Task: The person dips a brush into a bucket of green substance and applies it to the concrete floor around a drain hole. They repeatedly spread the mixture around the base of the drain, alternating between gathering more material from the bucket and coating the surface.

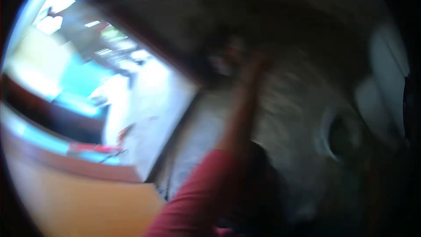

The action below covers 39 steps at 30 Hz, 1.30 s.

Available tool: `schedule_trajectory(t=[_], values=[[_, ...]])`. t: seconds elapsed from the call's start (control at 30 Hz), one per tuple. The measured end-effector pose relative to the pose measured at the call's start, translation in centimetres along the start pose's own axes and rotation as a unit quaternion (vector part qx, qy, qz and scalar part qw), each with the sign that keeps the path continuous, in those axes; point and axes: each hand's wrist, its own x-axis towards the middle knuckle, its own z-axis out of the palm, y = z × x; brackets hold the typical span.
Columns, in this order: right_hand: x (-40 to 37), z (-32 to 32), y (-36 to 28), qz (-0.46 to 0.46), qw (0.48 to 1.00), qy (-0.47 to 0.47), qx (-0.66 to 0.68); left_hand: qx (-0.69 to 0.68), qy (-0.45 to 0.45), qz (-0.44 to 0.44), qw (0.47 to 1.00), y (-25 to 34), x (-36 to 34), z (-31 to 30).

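One arm in a red sleeve [199, 188] reaches from the bottom centre up into the dark middle of the view. It looks like my left arm, and my left hand [262, 60] at its end is dark and smeared by motion, so its fingers cannot be made out. Just left of the hand is a small blurred pale and reddish thing [228, 57], too unclear to name. Whether the hand touches it cannot be told. My right hand does not show.
An orange surface [87, 206] fills the lower left. Above it lies a bright opening with a turquoise panel [83, 81] and a red object [94, 148] on its edge. A round pale-rimmed container [325, 134] stands at the right, near large pale shapes [386, 61].
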Motion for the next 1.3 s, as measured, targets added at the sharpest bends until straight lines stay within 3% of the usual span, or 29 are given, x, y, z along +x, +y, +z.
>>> schedule_trajectory(t=[0.07, 0.17, 0.2, 0.23, 0.33, 0.4, 0.5, 0.63, 0.7, 0.77, 0.8, 0.83, 0.9, 0.97, 1.0, 1.07, 1.17, 1.2, 1.27, 1.3], values=[[0.0, -0.1, -2.8, 0.034, 0.999, -0.016, 0.000, 0.000, -0.036, 0.044, 0.998, -2.9, 1.9, 0.8], [0.1, -1.4, -3.9, 0.157, 0.986, -0.053, 0.011, -0.068, -0.014, 0.075, 0.995, -4.5, 5.5, 3.2], [0.8, 0.4, 0.8, 0.094, 0.988, 0.105, -0.057, -0.106, -0.004, 0.061, 0.992, -4.9, 6.4, 4.5], [0.2, -2.7, -3.4, 0.026, 0.997, -0.078, 0.010, -0.149, 0.005, 0.040, 0.988, -3.8, 6.0, 3.9], [1.2, -0.8, -2.0, 0.022, 0.995, -0.099, 0.013, -0.192, 0.015, -0.005, 0.981, -2.7, 4.6, 1.9], [2.7, 0.9, 2.1, 0.016, 0.996, -0.087, -0.001, -0.120, 0.007, 0.018, 0.993, -5.4, 6.3, 3.3], [5.0, 0.3, 4.6, 0.045, 0.999, 0.006, -0.026, -0.006, -0.015, 0.051, 0.999, -7.9, 7.8, 4.9], [4.6, -1.7, 1.3, -0.011, 0.995, 0.071, -0.066, 0.014, -0.040, 0.011, 0.999, -5.6, 5.9, 3.2], [4.6, -1.6, 1.4, -0.006, 0.993, 0.095, -0.071, 0.191, -0.019, 0.140, 0.971, -11.8, 9.8, 7.2], [2.9, -1.5, 0.3, 0.052, 0.996, 0.049, -0.059, 0.179, -0.013, 0.146, 0.973, -12.1, 10.3, 8.1], [2.0, -1.3, -0.4, 0.079, 0.995, 0.029, -0.053, 0.082, -0.016, 0.086, 0.993, -8.8, 8.8, 6.1], [1.0, -0.9, -0.2, 0.028, 0.999, 0.013, -0.035, -0.016, -0.019, 0.023, 0.999, -7.0, 7.8, 4.9], [-0.9, 0.0, 0.5, -0.077, 0.997, -0.025, -0.001, 0.282, -0.051, 0.148, 0.947, -10.3, 10.5, 7.2], [-2.6, -0.3, -1.4, -0.077, 0.991, -0.113, 0.002, 0.291, -0.033, 0.166, 0.942, -10.4, 10.3, 7.4], [-3.1, -0.5, -2.0, -0.076, 0.985, -0.155, 0.004, 0.154, 0.002, 0.123, 0.980, -7.7, 8.3, 6.1], [-3.5, 0.3, -0.2, -0.112, 0.984, -0.139, -0.014, 0.025, 0.032, 0.075, 0.996, -6.0, 7.5, 5.3], [-3.9, -1.0, -2.2, -0.088, 0.991, -0.103, 0.019, 0.156, 0.014, 0.134, 0.979, -7.8, 10.1, 7.3], [-3.6, -1.9, -4.4, -0.074, 0.992, -0.093, 0.041, 0.260, 0.007, 0.191, 0.947, -9.8, 12.5, 9.5], [-3.6, -3.4, -7.8, -0.132, 0.987, 0.025, 0.091, 0.303, 0.019, 0.232, 0.924, -13.0, 12.1, 9.3], [-3.6, -4.3, -10.1, -0.130, 0.987, 0.050, 0.085, 0.242, 0.041, 0.225, 0.943, -11.9, 10.5, 8.4]])
